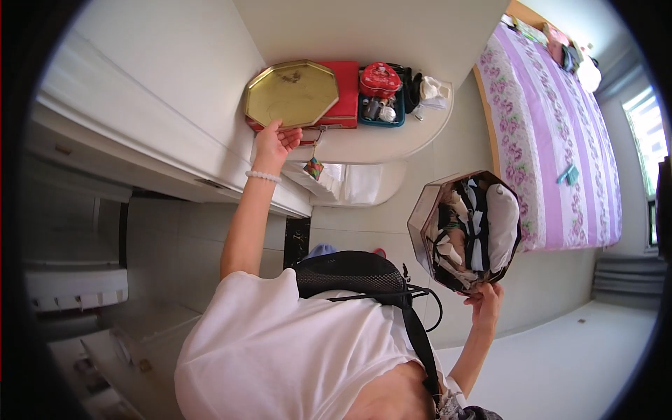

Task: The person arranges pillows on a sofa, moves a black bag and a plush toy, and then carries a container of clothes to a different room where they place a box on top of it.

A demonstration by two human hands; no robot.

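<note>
My left hand [278, 140] touches the near edge of a gold octagonal tin lid [292, 94], its thumb on the rim. The lid lies inside face up, partly over a red case [344, 100] on a rounded white shelf. My right hand [484, 300] grips the lower rim of an octagonal tin [424, 212], held in the air and tilted with its mouth towards me. Inside the tin are black and white cloth items, a white rounded piece [500, 226] among them.
Beside the case, a teal basket [389, 124] holds small items under a red heart-shaped tin [380, 80]. White cloth [433, 89] lies at the shelf's end [420, 136]. A patterned charm [314, 168] hangs from the case. A bed [556, 147] stands at the right, a wall [157, 68] at the left.
</note>
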